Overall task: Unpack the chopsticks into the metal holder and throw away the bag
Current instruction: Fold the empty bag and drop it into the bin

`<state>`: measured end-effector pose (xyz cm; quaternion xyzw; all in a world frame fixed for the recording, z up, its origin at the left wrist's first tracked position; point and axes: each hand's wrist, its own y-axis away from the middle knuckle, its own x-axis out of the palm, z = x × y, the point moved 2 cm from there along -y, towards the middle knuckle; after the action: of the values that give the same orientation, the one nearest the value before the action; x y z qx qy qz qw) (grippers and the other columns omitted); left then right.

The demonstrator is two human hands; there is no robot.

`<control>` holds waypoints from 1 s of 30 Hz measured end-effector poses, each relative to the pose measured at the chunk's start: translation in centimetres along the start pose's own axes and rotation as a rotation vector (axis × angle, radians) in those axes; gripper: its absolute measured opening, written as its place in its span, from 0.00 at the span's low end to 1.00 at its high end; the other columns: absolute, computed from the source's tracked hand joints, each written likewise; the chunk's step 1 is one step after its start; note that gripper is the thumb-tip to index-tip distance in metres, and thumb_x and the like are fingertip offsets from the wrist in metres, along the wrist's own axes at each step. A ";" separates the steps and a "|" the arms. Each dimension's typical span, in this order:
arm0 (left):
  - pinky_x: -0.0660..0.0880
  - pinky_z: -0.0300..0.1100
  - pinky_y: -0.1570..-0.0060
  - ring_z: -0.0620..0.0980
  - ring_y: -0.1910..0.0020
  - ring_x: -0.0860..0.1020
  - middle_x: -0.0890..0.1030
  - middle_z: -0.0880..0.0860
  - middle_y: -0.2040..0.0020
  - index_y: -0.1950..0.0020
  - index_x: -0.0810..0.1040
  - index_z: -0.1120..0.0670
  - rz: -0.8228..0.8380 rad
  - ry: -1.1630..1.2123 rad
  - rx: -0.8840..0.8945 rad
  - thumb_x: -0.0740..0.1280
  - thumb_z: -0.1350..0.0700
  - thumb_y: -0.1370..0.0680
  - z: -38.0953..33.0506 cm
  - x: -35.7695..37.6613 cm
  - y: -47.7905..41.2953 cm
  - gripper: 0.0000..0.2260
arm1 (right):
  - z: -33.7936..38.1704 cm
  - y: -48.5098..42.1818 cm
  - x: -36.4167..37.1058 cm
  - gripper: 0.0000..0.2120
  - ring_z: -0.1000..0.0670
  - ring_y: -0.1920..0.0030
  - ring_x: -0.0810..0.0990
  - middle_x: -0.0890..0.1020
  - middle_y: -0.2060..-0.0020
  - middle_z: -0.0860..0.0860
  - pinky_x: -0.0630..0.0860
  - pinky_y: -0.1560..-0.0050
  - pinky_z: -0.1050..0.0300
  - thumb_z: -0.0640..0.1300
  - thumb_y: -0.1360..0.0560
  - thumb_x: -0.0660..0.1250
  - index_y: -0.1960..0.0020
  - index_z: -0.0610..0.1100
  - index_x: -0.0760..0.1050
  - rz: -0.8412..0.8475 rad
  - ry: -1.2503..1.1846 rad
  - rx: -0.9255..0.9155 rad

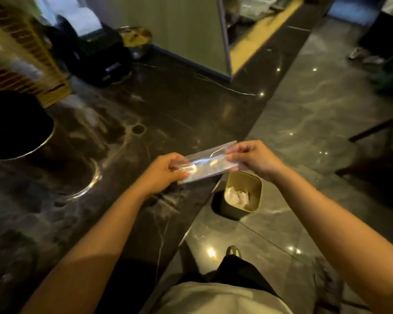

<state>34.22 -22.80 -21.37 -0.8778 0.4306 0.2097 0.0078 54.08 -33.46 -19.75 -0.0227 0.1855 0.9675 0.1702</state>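
A clear plastic bag, long and flat, is stretched between both my hands above the edge of the dark marble table. My left hand pinches its near-left end and my right hand pinches its far-right end. No chopsticks show inside the bag. A small square beige bin with crumpled wrappers in it stands on the floor just below my right hand. A gold perforated metal holder stands at the table's far left, blurred.
A round black recess with a metal rim sits in the table at left. A black box with white tissue and a metal bowl stand at the back. A chair is on the right, and someone's feet at far right.
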 end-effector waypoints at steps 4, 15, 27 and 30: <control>0.71 0.26 0.65 0.45 0.61 0.75 0.78 0.55 0.56 0.49 0.75 0.60 0.041 0.008 0.027 0.69 0.66 0.31 -2.0 3.6 -4.1 0.11 | -1.7 0.2 -5.1 0.07 0.57 0.73 0.81 0.78 0.65 0.46 0.79 0.72 0.67 0.29 0.30 0.64 0.51 0.31 0.76 -0.119 -0.037 0.026; 0.68 0.24 0.73 0.43 0.67 0.72 0.75 0.47 0.64 0.45 0.73 0.55 0.083 0.039 0.001 0.65 0.64 0.27 -5.9 17.6 -13.7 0.12 | -8.6 1.2 -19.7 0.08 0.55 0.67 0.80 0.80 0.62 0.48 0.80 0.67 0.66 0.32 0.29 0.65 0.50 0.33 0.77 -0.383 -0.169 0.093; 0.68 0.34 0.66 0.42 0.70 0.70 0.69 0.52 0.70 0.46 0.72 0.68 0.108 -0.049 -0.335 0.62 0.73 0.31 4.3 30.6 -23.0 0.14 | -23.0 -4.4 -27.1 0.14 0.51 0.63 0.75 0.76 0.62 0.46 0.79 0.66 0.67 0.28 0.26 0.56 0.42 0.30 0.72 -0.340 -0.276 0.348; 0.70 0.38 0.62 0.49 0.63 0.72 0.72 0.50 0.69 0.46 0.72 0.64 0.150 -0.100 -0.391 0.66 0.71 0.31 9.3 33.2 -25.5 0.15 | -28.3 -6.9 -27.0 0.15 0.51 0.64 0.75 0.77 0.64 0.47 0.78 0.68 0.66 0.26 0.27 0.55 0.44 0.30 0.73 -0.393 -0.267 0.374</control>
<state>68.15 -29.97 -46.57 -0.8167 0.4449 0.3325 -0.1567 81.26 -46.44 -45.61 0.1011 0.3284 0.8595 0.3785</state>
